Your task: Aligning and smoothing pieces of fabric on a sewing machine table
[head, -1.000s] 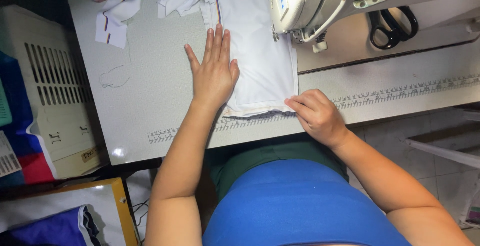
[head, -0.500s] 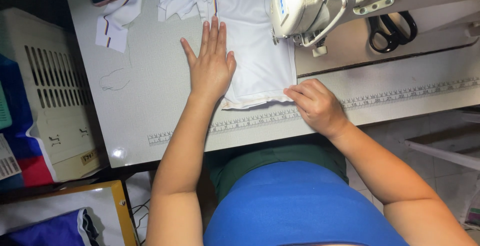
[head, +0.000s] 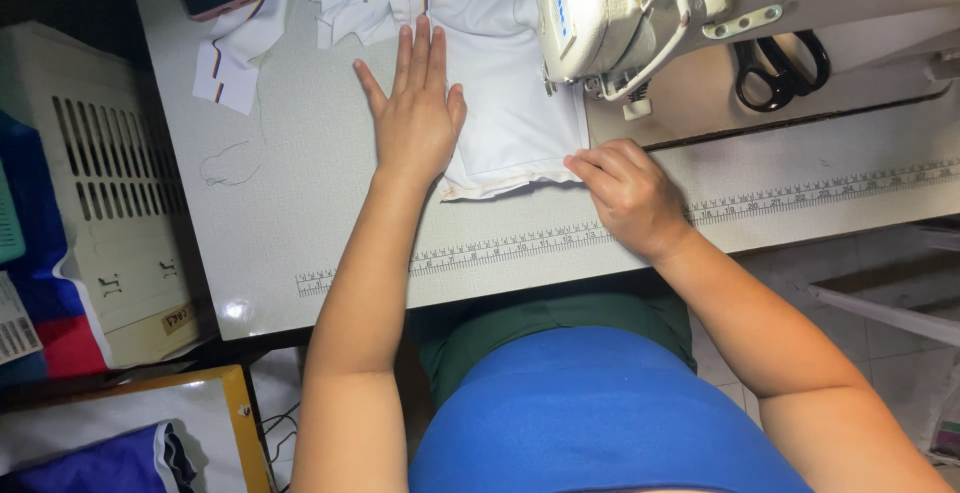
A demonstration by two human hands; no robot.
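Head view shows the left hand (head: 418, 118) lying flat with fingers spread on the white cloth (head: 510, 113), at 12 o'clock on the table (head: 300, 213). The right hand (head: 625, 193) pinches the cloth's near edge, just beside the sewing machine (head: 640, 13) (at 1 o'clock). I think fingers could slip under the needle, or the cloth could bunch up and sew crooked.

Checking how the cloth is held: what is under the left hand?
The left hand lies flat, fingers spread, on white fabric on the sewing table. The fabric directly beneath the palm is covered, so any seam or fold there cannot be seen.
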